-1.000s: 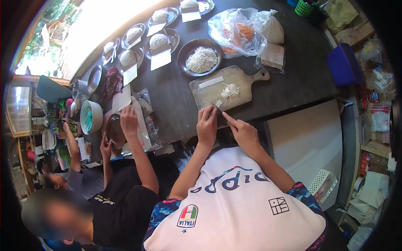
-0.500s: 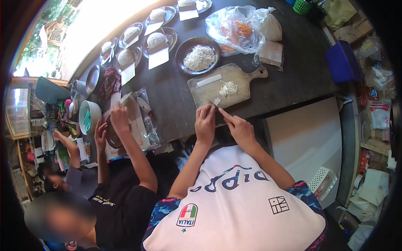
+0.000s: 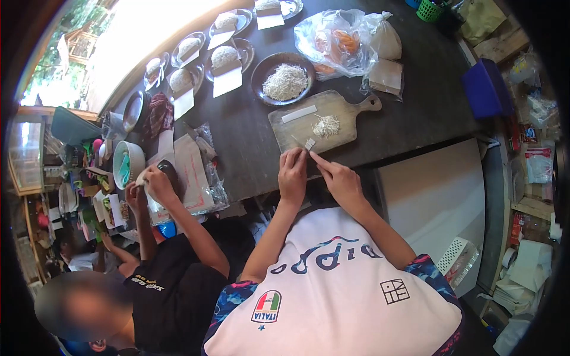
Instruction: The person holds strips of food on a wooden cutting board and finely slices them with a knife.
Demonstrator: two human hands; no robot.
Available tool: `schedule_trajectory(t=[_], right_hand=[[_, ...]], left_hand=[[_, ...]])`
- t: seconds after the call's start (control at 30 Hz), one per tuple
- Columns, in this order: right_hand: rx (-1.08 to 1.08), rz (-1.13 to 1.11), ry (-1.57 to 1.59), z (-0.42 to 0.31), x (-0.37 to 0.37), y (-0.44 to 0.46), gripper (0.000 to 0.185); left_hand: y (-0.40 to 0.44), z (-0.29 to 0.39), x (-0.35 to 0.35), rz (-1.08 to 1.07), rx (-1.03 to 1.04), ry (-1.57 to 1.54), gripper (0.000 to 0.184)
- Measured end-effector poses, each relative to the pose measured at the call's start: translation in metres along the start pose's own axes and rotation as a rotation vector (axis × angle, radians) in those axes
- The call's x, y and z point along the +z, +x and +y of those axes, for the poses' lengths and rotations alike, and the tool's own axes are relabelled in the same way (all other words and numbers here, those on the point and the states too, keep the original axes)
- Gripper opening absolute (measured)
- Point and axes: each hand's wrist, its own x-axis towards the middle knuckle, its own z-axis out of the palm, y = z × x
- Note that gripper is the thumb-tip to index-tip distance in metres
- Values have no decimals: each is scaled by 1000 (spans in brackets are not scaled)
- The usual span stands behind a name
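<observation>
My left hand is closed, its fingertips pinched together at the near edge of a wooden cutting board. Close beside it, my right hand has its index finger stretched towards the left fingertips and its other fingers curled; whatever lies in its grip is hidden. A small pale piece shows just beyond the fingertips on the board. Farther up the board are a little heap of thin white shreds and a flat white strip. Behind the board stands a dark bowl heaped with white shreds.
Plates with pale mounds and white cards line the far left. A clear plastic bag with orange items lies at the back. At left, a co-worker's hands hold a pale item near a white tub. A blue bin sits right.
My hands stay at the board's edge with little movement. The co-worker's hands have come together lower down, and a person farther back has shifted.
</observation>
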Motion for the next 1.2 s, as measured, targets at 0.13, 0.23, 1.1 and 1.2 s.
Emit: schedule_trajectory(t=[0.13, 0.23, 1.1, 1.2], right_hand=[[45, -31, 8, 2, -7, -15, 45], [1, 23, 81, 5, 6, -1, 47], [-8, -2, 34, -1, 3, 3, 46], [35, -28, 34, -5, -4, -10, 45]], left_hand=[[-3, 0, 3, 22, 11, -1, 24], [-3, -3, 2, 7, 19, 1, 24], [-2, -4, 1, 45, 19, -25, 22], [-5, -3, 2, 48, 6, -26, 22]])
